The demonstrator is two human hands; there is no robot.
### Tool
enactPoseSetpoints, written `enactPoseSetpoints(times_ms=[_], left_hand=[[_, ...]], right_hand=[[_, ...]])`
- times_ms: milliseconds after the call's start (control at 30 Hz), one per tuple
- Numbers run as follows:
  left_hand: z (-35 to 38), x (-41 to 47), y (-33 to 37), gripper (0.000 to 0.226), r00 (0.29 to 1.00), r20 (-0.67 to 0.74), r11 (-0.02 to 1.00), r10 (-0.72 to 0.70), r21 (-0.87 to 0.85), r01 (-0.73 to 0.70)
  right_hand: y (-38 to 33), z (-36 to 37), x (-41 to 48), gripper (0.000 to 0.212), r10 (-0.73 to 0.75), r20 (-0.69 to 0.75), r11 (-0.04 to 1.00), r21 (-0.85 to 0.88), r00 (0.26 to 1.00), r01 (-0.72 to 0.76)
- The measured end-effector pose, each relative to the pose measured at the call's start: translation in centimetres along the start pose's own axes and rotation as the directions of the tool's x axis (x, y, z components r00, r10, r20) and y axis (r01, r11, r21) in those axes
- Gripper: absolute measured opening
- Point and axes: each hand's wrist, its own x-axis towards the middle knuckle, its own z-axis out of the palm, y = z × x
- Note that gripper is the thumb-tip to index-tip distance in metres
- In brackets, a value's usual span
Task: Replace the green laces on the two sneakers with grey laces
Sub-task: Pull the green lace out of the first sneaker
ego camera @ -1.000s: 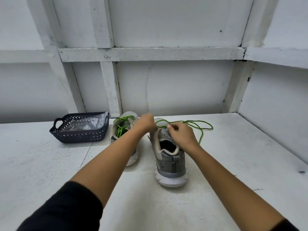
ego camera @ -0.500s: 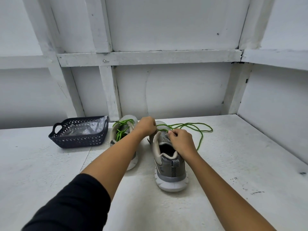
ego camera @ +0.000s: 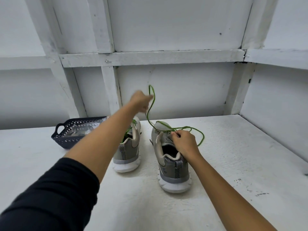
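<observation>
Two grey sneakers stand heel-toward-me on the white table. The left sneaker [ego camera: 128, 152] keeps its green lace threaded, partly hidden behind my left forearm. My left hand [ego camera: 141, 101] is raised above the shoes and pinches the green lace [ego camera: 152, 104] of the right sneaker [ego camera: 168, 157], which rises in a loop from its toe end. The lace's other length trails over the table to the right. My right hand [ego camera: 183, 143] rests on the right sneaker's tongue, fingers curled and pinching at the eyelets. No grey laces can be made out.
A dark perforated basket [ego camera: 66, 135] lined with crinkled clear plastic sits at the back left of the table [ego camera: 233, 164]. White framed wall panels close off the back and the right side.
My left hand has lifted up and away from the right sneaker, drawing the green lace upward out of its eyelets. My right hand stays on the shoe's tongue.
</observation>
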Motion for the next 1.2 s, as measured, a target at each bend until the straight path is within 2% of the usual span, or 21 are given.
enactPoseSetpoints(times_ms=[67, 200, 333, 433, 467, 533, 600, 667, 767, 800, 833, 900, 933, 1000, 1100, 1200], left_hand=[[2.1, -1.0, -1.7, 0.031, 0.986, 0.135, 0.976, -0.093, 0.209, 0.063], [5.0, -2.3, -3.9, 0.029, 0.964, 0.249, 0.828, -0.097, 0.557, -0.060], [5.0, -2.4, -3.8, 0.032, 0.952, 0.305, 0.667, -0.003, 0.710, -0.225], [4.7, -2.2, -4.1, 0.023, 0.941, 0.339, 0.619, 0.018, 0.735, -0.277], [4.5, -1.9, -4.3, 0.017, 0.942, 0.334, 0.644, 0.032, 0.714, -0.275], [3.8, -1.5, -4.2, 0.018, 0.955, 0.285, 0.750, 0.085, 0.612, -0.250], [2.2, -0.8, -3.1, 0.019, 0.960, 0.204, 0.851, 0.191, 0.453, -0.266], [-0.1, -0.4, -1.4, 0.017, 0.952, 0.087, 0.927, 0.295, 0.218, -0.307], [-3.5, 0.0, 0.6, 0.010, 0.927, -0.207, 0.922, 0.314, -0.167, -0.349], [-4.1, 0.3, 0.8, 0.009, 0.910, -0.294, 0.912, 0.293, -0.199, -0.358], [-4.3, 0.6, 0.7, 0.012, 0.893, -0.340, 0.925, 0.294, -0.135, -0.356], [-3.6, 0.9, -0.2, 0.025, 0.911, -0.276, 0.941, 0.308, 0.233, -0.247], [-2.9, 0.9, -1.1, 0.036, 0.937, -0.210, 0.889, 0.281, 0.425, -0.171], [-0.9, 0.1, -2.7, 0.046, 0.959, -0.125, 0.738, 0.256, 0.666, -0.110], [1.9, -1.2, -3.9, 0.030, 0.956, 0.025, 0.607, 0.293, 0.767, -0.206], [4.2, -1.8, -4.3, 0.024, 0.955, 0.259, 0.577, 0.142, 0.763, -0.292]], right_hand=[[-0.1, 0.0, -0.1, 0.031, 0.005, 0.006, 1.000, 0.006, 1.000, -0.005], [-0.1, -0.1, -0.2, 0.031, 0.006, 0.010, 1.000, 0.004, 1.000, -0.006], [0.0, -0.1, -0.2, 0.031, 0.012, 0.010, 1.000, 0.009, 1.000, -0.012], [0.0, -0.1, -0.1, 0.030, 0.011, 0.012, 1.000, 0.018, 1.000, -0.011], [0.1, 0.0, -0.1, 0.029, 0.012, 0.015, 1.000, 0.019, 1.000, -0.012], [0.2, 0.1, 0.0, 0.030, 0.015, 0.014, 1.000, 0.014, 1.000, -0.015], [0.2, 0.0, -0.2, 0.033, 0.012, 0.010, 1.000, 0.012, 1.000, -0.012], [0.0, -0.1, -0.3, 0.028, 0.013, 0.015, 1.000, 0.019, 1.000, -0.013], [-0.3, -0.2, -0.4, 0.031, 0.021, 0.012, 1.000, -0.001, 1.000, -0.021], [-0.3, -0.1, -0.3, 0.031, 0.019, 0.006, 1.000, -0.002, 1.000, -0.019], [-0.2, -0.1, -0.3, 0.031, 0.019, 0.001, 1.000, 0.002, 1.000, -0.019], [-0.1, -0.1, -0.2, 0.030, 0.020, -0.005, 1.000, 0.009, 1.000, -0.020], [-0.1, -0.1, -0.2, 0.030, 0.018, -0.006, 1.000, 0.011, 1.000, -0.018], [0.0, 0.0, -0.2, 0.031, 0.012, -0.007, 1.000, 0.013, 1.000, -0.012], [-0.1, 0.0, -0.2, 0.030, 0.011, -0.007, 1.000, 0.012, 1.000, -0.011], [-0.1, 0.0, -0.2, 0.030, 0.014, -0.011, 1.000, 0.022, 1.000, -0.014]])
